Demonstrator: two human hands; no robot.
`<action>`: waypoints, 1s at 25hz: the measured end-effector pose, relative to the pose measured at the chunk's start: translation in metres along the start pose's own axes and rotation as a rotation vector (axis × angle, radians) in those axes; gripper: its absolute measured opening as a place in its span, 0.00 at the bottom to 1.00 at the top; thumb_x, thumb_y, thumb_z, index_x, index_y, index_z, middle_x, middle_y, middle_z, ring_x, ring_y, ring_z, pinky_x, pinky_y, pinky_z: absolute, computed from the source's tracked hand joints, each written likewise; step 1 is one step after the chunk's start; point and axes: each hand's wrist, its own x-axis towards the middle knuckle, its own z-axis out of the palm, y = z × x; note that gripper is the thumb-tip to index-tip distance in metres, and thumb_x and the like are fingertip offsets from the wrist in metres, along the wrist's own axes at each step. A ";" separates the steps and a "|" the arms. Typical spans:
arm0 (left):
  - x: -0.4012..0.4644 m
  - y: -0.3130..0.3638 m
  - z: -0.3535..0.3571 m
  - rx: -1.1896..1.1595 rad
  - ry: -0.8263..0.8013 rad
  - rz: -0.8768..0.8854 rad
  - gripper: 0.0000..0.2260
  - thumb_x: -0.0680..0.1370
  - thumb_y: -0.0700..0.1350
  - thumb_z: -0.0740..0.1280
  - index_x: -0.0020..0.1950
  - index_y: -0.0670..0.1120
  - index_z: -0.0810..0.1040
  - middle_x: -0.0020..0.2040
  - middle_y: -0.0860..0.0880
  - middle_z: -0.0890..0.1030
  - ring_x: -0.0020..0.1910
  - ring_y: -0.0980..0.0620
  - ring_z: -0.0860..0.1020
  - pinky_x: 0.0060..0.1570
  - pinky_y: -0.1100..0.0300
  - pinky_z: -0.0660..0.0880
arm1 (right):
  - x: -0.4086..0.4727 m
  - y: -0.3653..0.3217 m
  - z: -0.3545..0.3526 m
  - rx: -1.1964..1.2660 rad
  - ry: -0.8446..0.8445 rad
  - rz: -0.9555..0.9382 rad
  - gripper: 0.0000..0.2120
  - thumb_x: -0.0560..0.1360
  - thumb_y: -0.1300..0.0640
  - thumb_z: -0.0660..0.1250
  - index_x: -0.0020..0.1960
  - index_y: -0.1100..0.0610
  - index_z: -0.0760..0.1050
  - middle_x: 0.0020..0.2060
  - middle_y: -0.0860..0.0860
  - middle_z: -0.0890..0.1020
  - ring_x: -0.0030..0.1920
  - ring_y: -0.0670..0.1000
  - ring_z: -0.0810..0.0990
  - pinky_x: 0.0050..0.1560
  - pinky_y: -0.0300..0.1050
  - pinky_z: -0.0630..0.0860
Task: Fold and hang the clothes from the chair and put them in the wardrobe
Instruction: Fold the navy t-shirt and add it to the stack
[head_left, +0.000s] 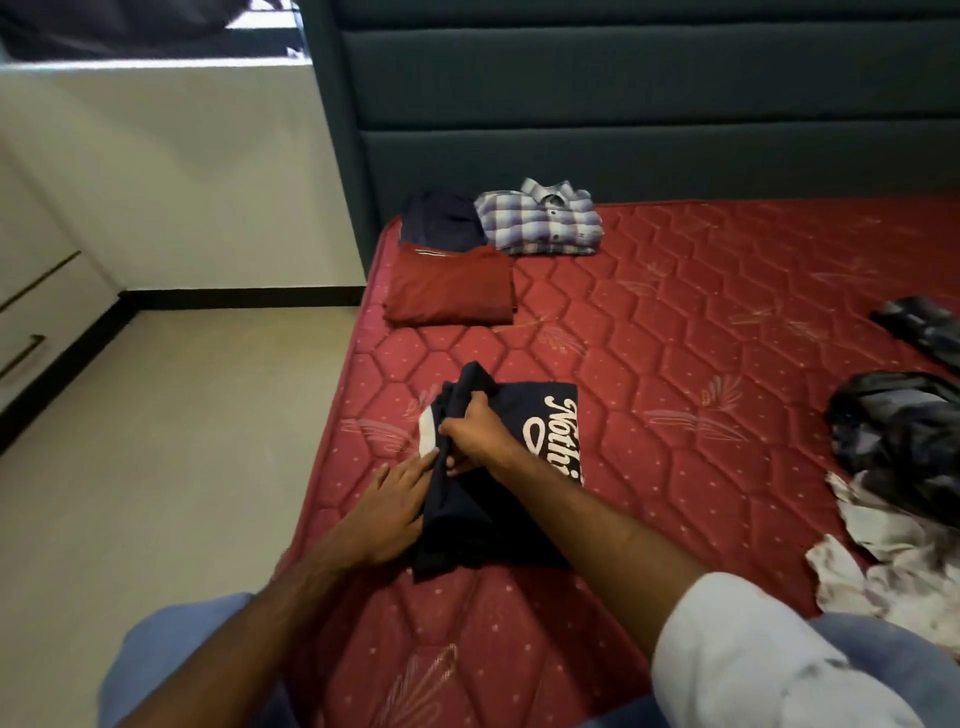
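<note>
Navy T-shirt (524, 415) cloth is bunched in the right hand (470, 434) for folding over, while its edge is pressed flat by the left hand (397, 499), fingers straight.

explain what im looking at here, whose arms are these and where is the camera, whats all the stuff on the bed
There is no machine: a person wears one camera on the head, looking down at their own bare arms. They work on a red quilted mattress. The right hand grips a bunched part of a navy T-shirt with white lettering, while the left hand lies flat against its edge. Near the headboard lie folded clothes: a maroon garment, a plaid shirt and a dark garment. Unfolded dark and white clothes lie at the right.
</note>
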 end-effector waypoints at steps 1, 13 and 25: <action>-0.004 -0.006 0.002 -0.022 -0.023 0.004 0.35 0.76 0.65 0.44 0.83 0.55 0.49 0.82 0.54 0.54 0.81 0.53 0.54 0.78 0.44 0.51 | 0.005 0.006 0.009 -0.003 -0.023 0.008 0.26 0.78 0.64 0.62 0.72 0.57 0.55 0.44 0.63 0.80 0.26 0.54 0.80 0.29 0.50 0.82; 0.039 -0.004 -0.022 -0.549 0.103 -0.217 0.18 0.79 0.45 0.71 0.63 0.47 0.65 0.37 0.53 0.77 0.36 0.55 0.76 0.43 0.50 0.74 | -0.018 0.066 -0.132 -0.187 0.413 -0.119 0.10 0.79 0.52 0.70 0.55 0.57 0.75 0.48 0.50 0.79 0.43 0.49 0.80 0.44 0.46 0.79; 0.040 0.031 -0.014 -0.267 0.237 -0.060 0.22 0.73 0.35 0.68 0.65 0.49 0.71 0.49 0.50 0.75 0.45 0.51 0.76 0.48 0.50 0.74 | -0.032 0.039 -0.110 0.436 -0.024 0.110 0.13 0.74 0.61 0.71 0.56 0.66 0.81 0.50 0.61 0.86 0.47 0.60 0.86 0.58 0.57 0.82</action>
